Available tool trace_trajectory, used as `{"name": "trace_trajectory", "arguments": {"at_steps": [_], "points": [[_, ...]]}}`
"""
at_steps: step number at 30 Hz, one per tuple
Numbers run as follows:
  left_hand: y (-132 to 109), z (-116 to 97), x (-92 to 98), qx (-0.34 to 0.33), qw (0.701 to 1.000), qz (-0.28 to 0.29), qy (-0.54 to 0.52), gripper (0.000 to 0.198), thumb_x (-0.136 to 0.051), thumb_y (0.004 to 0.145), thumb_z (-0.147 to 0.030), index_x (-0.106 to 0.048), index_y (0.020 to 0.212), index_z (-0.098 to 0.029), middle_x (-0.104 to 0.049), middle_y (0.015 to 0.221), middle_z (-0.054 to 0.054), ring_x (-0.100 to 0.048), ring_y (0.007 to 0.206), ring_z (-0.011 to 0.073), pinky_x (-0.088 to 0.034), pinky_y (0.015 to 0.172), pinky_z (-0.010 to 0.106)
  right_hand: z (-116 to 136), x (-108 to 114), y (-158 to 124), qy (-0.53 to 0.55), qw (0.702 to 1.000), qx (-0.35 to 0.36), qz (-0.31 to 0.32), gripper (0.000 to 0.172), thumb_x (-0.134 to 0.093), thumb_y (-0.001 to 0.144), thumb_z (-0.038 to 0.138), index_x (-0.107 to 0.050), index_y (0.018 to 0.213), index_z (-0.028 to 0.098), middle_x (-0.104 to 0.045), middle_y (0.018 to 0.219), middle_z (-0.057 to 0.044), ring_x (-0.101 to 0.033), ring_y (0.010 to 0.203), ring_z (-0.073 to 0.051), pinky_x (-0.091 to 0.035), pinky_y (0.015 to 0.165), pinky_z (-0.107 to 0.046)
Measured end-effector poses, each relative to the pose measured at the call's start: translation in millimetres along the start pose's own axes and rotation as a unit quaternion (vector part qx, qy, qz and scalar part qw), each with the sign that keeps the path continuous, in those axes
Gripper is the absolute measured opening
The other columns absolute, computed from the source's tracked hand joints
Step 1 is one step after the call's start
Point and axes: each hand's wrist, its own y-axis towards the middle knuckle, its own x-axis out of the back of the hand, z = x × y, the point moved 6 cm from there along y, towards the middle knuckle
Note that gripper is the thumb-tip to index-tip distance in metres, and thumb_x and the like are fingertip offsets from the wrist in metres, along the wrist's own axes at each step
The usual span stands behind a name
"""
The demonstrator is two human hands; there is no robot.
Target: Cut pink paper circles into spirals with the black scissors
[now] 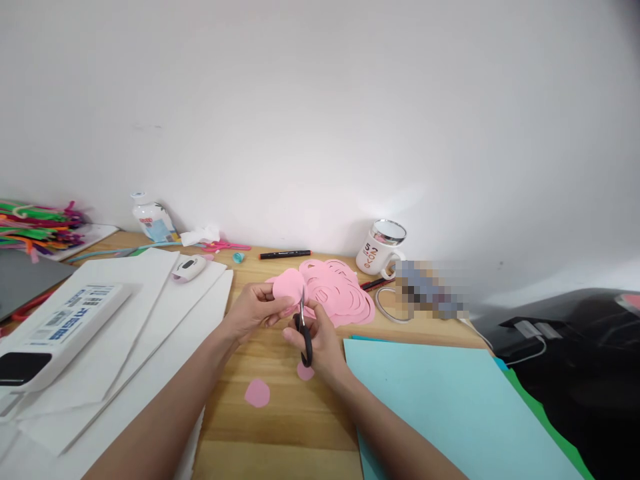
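Note:
Between the thumb and fingers of my left hand [253, 310] is a rounded piece of pink paper [289, 285], lifted above the table. My right hand [323, 343] grips black-handled scissors [306, 343], whose blades point away from me and meet the right edge of that paper. Just beyond my hands lies a heap of pink paper cut-outs [340, 293] with curved slits. Two small pink scraps rest on the wood nearer to me: one scrap [257, 393] in plain sight, the other scrap [305, 371] partly under the scissors and right hand.
White sheets [165, 333] carry a white box-shaped device [65, 333] at left. Light blue sheets [430, 393] lie at right. Behind stand a mug [375, 250], a black marker [285, 255], pink scissors [227, 246] and a white bottle [153, 219]. Colourful pipe cleaners [40, 227] are far left.

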Motion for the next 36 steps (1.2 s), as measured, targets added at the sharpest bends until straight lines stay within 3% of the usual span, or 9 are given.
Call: {"name": "trace_trajectory", "arguments": {"at_steps": [9,25,30,36], "points": [[1,-2,1.3,-0.009,1.000,-0.008,0.000,0.032,-0.080,0.059,-0.039,-0.060,0.054,-0.014,-0.051,0.043,-0.005,-0.036,0.036,0.0037,-0.025,0.038,0.019,-6,5,1,-0.026,0.999,-0.013,-0.022,0.057,-0.079,0.060,0.038,-0.045,0.104,0.022,-0.052,0.058,0.009,-0.042,0.047,-0.010,-0.032,0.044,-0.020],[3,0,6.0,-0.019,1.000,-0.005,-0.004,0.033,-0.080,0.061,-0.041,-0.061,0.059,-0.013,-0.049,0.039,-0.006,-0.035,0.035,0.0026,-0.023,0.039,0.018,-9,5,0,-0.026,0.999,-0.024,-0.032,0.054,-0.077,0.063,0.041,-0.044,0.101,0.022,-0.046,0.045,0.013,-0.043,0.038,-0.009,-0.033,0.039,-0.019],[3,-1,5.7,-0.021,0.999,-0.015,-0.029,0.037,-0.079,0.062,-0.042,-0.055,0.055,-0.015,-0.051,0.040,-0.006,-0.037,0.034,0.0035,-0.024,0.036,0.017,-8,5,-1,-0.038,0.999,-0.021,-0.032,0.054,-0.078,0.063,0.042,-0.044,0.101,0.023,-0.046,0.045,0.013,-0.045,0.037,-0.011,-0.032,0.038,-0.020],[3,1,2.5,-0.019,1.000,0.001,-0.023,0.028,-0.078,0.065,-0.038,-0.063,0.063,-0.014,-0.053,0.043,-0.005,-0.040,0.035,0.0045,-0.027,0.036,0.018,-12,2,-1,-0.030,0.999,-0.032,-0.011,0.052,-0.076,0.065,0.041,-0.044,0.101,0.023,-0.049,0.048,0.011,-0.045,0.039,-0.011,-0.034,0.040,-0.021]]}}
